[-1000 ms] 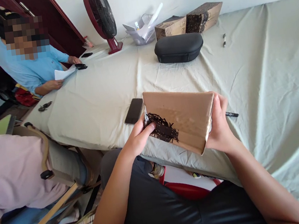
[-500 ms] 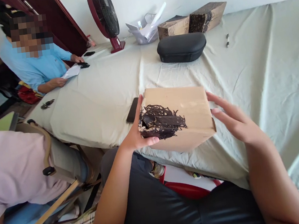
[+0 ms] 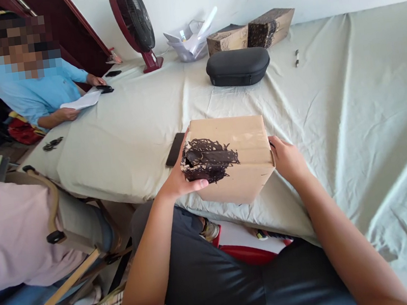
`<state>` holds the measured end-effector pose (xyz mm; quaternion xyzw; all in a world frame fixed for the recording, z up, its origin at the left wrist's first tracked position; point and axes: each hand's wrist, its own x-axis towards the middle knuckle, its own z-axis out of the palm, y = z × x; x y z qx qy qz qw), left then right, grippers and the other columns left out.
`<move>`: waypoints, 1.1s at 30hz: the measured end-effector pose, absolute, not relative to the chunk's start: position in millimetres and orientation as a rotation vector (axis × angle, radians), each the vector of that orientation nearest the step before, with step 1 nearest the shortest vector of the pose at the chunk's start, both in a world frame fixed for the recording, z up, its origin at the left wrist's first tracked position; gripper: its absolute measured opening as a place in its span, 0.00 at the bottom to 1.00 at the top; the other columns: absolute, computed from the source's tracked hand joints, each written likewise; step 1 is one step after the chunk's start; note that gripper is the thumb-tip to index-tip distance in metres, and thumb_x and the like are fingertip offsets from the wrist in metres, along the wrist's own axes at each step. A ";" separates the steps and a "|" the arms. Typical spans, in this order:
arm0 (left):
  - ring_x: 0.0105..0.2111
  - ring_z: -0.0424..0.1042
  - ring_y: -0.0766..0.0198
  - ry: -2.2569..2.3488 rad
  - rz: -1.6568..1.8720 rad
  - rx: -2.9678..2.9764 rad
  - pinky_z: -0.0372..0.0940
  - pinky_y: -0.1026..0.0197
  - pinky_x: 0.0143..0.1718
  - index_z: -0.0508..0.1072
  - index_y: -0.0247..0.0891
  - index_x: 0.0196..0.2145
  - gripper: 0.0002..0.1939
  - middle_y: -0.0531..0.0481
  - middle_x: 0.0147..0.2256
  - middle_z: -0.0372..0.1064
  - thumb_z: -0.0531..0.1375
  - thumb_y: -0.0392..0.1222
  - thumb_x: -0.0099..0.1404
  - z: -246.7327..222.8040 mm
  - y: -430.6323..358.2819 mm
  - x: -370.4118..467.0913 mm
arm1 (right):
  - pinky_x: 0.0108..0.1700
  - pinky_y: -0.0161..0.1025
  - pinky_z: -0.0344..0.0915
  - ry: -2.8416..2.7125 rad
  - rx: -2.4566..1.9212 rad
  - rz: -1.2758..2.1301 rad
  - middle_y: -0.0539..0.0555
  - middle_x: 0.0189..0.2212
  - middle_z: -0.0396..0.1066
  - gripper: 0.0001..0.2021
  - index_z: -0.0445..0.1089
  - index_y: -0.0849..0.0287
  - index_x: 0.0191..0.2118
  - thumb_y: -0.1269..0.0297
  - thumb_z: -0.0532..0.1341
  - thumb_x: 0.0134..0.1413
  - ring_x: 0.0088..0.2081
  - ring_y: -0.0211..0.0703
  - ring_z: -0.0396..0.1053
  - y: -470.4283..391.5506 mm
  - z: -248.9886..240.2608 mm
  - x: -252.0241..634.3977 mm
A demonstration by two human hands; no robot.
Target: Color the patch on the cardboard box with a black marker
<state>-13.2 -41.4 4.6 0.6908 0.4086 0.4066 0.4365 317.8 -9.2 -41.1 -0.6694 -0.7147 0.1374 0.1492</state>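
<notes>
A brown cardboard box (image 3: 237, 168) is held tilted at the table's front edge. Dark scribbles and dark tape or paint cover its left corner, where the surface looks torn. My left hand (image 3: 179, 180) grips that end, thumb along the near face and the other fingers mostly behind the box. At the opposite end my right hand (image 3: 287, 157) is closed against the edge, its fingers curled and partly hidden by the cardboard. A small dark spot shows by the right fingertips; I cannot tell what it is. A black phone (image 3: 175, 149) lies just left of the box.
Behind the box are a black hard case (image 3: 238, 67), two cardboard boxes (image 3: 273, 25), a plastic basket (image 3: 190, 47) and a fan (image 3: 133, 22). A pen (image 3: 297, 58) lies rightward. One person in blue (image 3: 33, 94) holds paper; another sits in a chair (image 3: 81, 212) at left.
My right hand has gone from spread fingers to curled ones at the box's right end. The box has turned slightly, and the whole view has shifted a little.
</notes>
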 end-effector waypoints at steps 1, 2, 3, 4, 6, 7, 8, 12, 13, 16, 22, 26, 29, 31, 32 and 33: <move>0.76 0.56 0.30 1.015 1.007 1.723 0.52 0.33 0.78 0.73 0.39 0.66 0.53 0.33 0.66 0.72 0.77 0.67 0.48 4.1 -41.7 -13.2 | 0.36 0.42 0.57 -2.028 -1.950 0.418 0.64 0.51 0.80 0.21 0.70 0.59 0.63 0.62 0.46 0.77 0.43 0.55 0.76 -10.7 -36.9 317.9; 0.76 0.57 0.30 1.014 1.003 1.726 0.53 0.33 0.77 0.71 0.39 0.67 0.54 0.33 0.67 0.71 0.77 0.67 0.49 3.5 -42.0 -13.5 | 0.35 0.42 0.55 -2.034 -1.992 0.430 0.63 0.50 0.81 0.21 0.72 0.58 0.62 0.62 0.46 0.77 0.42 0.55 0.76 -12.2 -32.8 317.4; 0.76 0.57 0.30 1.014 1.003 1.729 0.53 0.33 0.77 0.70 0.39 0.69 0.56 0.33 0.68 0.70 0.77 0.67 0.49 3.0 -42.4 -13.8 | 0.35 0.42 0.54 -2.061 -2.047 0.438 0.63 0.48 0.82 0.21 0.73 0.57 0.61 0.62 0.46 0.77 0.42 0.56 0.77 -13.6 -29.0 316.1; 0.76 0.56 0.31 1.015 1.004 1.732 0.53 0.33 0.78 0.68 0.39 0.70 0.57 0.33 0.69 0.69 0.77 0.67 0.49 2.5 -42.6 -14.0 | 0.34 0.42 0.53 -2.100 -2.104 0.449 0.63 0.47 0.83 0.21 0.74 0.56 0.59 0.62 0.46 0.77 0.42 0.57 0.78 -14.9 -25.4 314.2; 0.77 0.55 0.32 1.020 1.014 1.743 0.51 0.34 0.78 0.66 0.39 0.72 0.59 0.33 0.69 0.69 0.77 0.67 0.49 2.4 -42.9 -14.1 | 0.34 0.42 0.53 -2.169 -2.198 0.466 0.63 0.45 0.83 0.21 0.76 0.56 0.58 0.64 0.47 0.77 0.43 0.58 0.79 -17.2 -19.2 308.9; 0.77 0.55 0.32 1.023 1.012 1.750 0.50 0.35 0.78 0.66 0.39 0.72 0.60 0.33 0.69 0.69 0.77 0.68 0.49 2.7 -42.9 -13.7 | 0.35 0.42 0.54 -2.184 -2.236 0.469 0.64 0.46 0.83 0.20 0.76 0.56 0.58 0.64 0.48 0.77 0.43 0.58 0.79 -18.2 -16.7 305.9; 0.77 0.55 0.32 1.025 1.006 1.755 0.51 0.35 0.78 0.65 0.39 0.72 0.61 0.33 0.69 0.69 0.77 0.69 0.49 3.2 -42.8 -13.2 | 0.35 0.42 0.55 -2.191 -2.265 0.470 0.64 0.46 0.83 0.19 0.76 0.56 0.58 0.65 0.49 0.77 0.44 0.59 0.80 -19.0 -14.7 303.1; 0.77 0.55 0.32 1.000 0.983 1.772 0.54 0.35 0.77 0.64 0.40 0.73 0.62 0.33 0.69 0.69 0.76 0.70 0.49 4.9 -41.6 -9.6 | 0.34 0.42 0.56 -2.167 -2.319 0.462 0.65 0.44 0.83 0.17 0.76 0.57 0.56 0.67 0.50 0.77 0.43 0.60 0.81 -21.8 -10.8 294.6; 0.77 0.55 0.32 0.991 0.986 1.776 0.54 0.35 0.77 0.64 0.40 0.73 0.61 0.33 0.69 0.69 0.76 0.70 0.50 4.9 -41.2 -8.8 | 0.34 0.42 0.56 -2.159 -2.328 0.457 0.65 0.44 0.83 0.17 0.76 0.57 0.56 0.66 0.50 0.78 0.43 0.60 0.81 -22.3 -10.6 293.2; 0.77 0.55 0.33 0.977 1.003 1.783 0.54 0.35 0.78 0.64 0.41 0.74 0.62 0.34 0.69 0.68 0.76 0.70 0.49 3.4 -39.8 -7.4 | 0.37 0.42 0.58 -2.177 -2.282 0.411 0.67 0.48 0.82 0.17 0.74 0.60 0.55 0.67 0.48 0.79 0.49 0.60 0.80 -22.7 -10.6 289.9; 0.77 0.54 0.30 0.972 1.015 1.748 0.51 0.33 0.78 0.61 0.41 0.75 0.66 0.32 0.72 0.65 0.78 0.69 0.46 0.8 -39.0 -6.8 | 0.35 0.41 0.56 -2.198 -2.242 0.396 0.64 0.43 0.82 0.15 0.75 0.59 0.51 0.66 0.49 0.79 0.44 0.56 0.80 -21.0 -15.3 287.2; 0.76 0.56 0.30 0.968 1.010 1.757 0.52 0.33 0.78 0.63 0.40 0.74 0.64 0.32 0.71 0.66 0.78 0.69 0.47 3.0 -40.0 -5.7 | 0.34 0.42 0.55 -2.145 -2.285 0.399 0.64 0.39 0.82 0.16 0.75 0.58 0.51 0.65 0.49 0.79 0.40 0.58 0.81 -22.7 -15.5 289.6; 0.76 0.57 0.31 0.952 1.020 1.768 0.53 0.34 0.77 0.62 0.41 0.75 0.64 0.33 0.73 0.63 0.78 0.66 0.48 4.2 -40.4 -5.6 | 0.33 0.43 0.58 -2.111 -2.271 0.397 0.63 0.37 0.82 0.16 0.76 0.55 0.51 0.62 0.50 0.78 0.38 0.59 0.81 -24.5 -12.4 291.0; 0.76 0.58 0.32 0.950 1.020 1.769 0.53 0.34 0.77 0.60 0.43 0.76 0.65 0.34 0.73 0.62 0.79 0.66 0.48 3.9 -40.2 -6.1 | 0.34 0.44 0.60 -2.071 -2.271 0.385 0.64 0.35 0.81 0.15 0.76 0.54 0.51 0.62 0.52 0.78 0.38 0.62 0.81 -24.9 -10.3 290.0; 0.75 0.59 0.32 0.951 1.018 1.768 0.54 0.34 0.77 0.60 0.44 0.76 0.65 0.34 0.73 0.63 0.79 0.66 0.48 3.4 -40.1 -6.4 | 0.34 0.45 0.61 -2.045 -2.283 0.377 0.65 0.35 0.81 0.14 0.76 0.54 0.51 0.61 0.52 0.77 0.39 0.63 0.82 -24.8 -9.9 289.1; 0.75 0.60 0.32 0.953 1.015 1.767 0.54 0.34 0.77 0.60 0.44 0.76 0.65 0.34 0.73 0.63 0.79 0.66 0.48 2.9 -39.9 -6.6 | 0.35 0.46 0.63 -2.020 -2.300 0.374 0.66 0.36 0.82 0.14 0.76 0.54 0.51 0.59 0.54 0.77 0.39 0.65 0.82 -24.6 -10.1 288.3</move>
